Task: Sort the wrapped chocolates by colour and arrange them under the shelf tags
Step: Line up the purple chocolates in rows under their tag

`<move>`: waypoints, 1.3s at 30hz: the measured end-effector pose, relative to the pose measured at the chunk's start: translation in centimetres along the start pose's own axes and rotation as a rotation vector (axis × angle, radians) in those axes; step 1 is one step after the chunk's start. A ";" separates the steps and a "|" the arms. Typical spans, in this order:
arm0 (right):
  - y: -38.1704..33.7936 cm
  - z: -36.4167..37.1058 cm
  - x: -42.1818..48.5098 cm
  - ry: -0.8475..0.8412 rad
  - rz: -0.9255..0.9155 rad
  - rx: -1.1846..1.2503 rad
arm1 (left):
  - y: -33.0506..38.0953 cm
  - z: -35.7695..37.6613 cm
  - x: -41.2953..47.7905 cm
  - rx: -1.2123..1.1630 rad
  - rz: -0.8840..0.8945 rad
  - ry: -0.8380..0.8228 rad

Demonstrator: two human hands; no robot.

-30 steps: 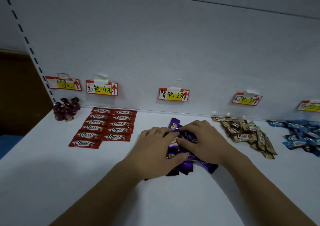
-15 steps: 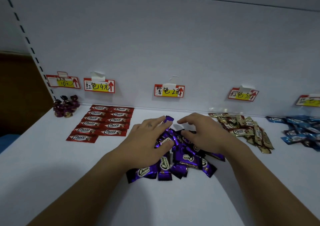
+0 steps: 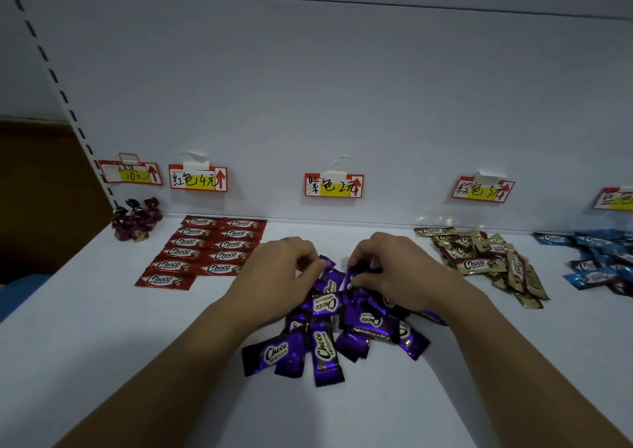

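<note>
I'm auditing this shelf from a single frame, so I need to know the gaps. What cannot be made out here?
All in the head view:
Cut off: the far-right tag meets the right edge, so its writing is incomplete.
Cut off: the blue chocolates run past the right edge, so their count is unknown.
Hidden: the left hand and right hand cover the back of the purple chocolates, so their count is unknown.
Blurred: the top line of the leftmost tag is unreadable.

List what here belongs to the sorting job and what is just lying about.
Job: purple foil-wrapped chocolates; red foil-wrapped chocolates; gold foil-wrapped chocolates; blue foil-wrapped chocolates; maroon twist-wrapped sweets; red-and-yellow paper shelf tags.
Lying about: brown panel; blue object.
</note>
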State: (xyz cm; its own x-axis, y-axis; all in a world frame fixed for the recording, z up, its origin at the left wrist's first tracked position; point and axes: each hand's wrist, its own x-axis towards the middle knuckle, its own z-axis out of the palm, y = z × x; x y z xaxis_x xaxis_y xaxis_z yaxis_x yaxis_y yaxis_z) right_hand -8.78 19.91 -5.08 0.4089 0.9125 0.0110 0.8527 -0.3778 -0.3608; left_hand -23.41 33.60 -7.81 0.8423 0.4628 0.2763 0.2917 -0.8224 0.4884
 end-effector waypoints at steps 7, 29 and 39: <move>0.9 -0.9 0.2 0.300 0.048 0.181 | -0.1 -0.3 0.5 0.148 -0.023 -0.065; 2.1 0.2 0.8 0.224 0.147 0.095 | -0.7 -0.8 1.2 -0.108 -0.155 -0.179; 1.7 0.3 0.3 0.295 0.148 0.190 | -1.0 -0.4 1.3 -0.446 -0.182 -0.018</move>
State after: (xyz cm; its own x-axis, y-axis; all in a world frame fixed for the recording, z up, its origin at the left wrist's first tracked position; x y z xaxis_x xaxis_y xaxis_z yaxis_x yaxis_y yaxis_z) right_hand -7.34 19.59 -5.96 0.6227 0.7553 0.2044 0.7133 -0.4406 -0.5451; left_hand -22.73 35.15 -7.62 0.8045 0.5770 0.1407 0.2159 -0.5048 0.8358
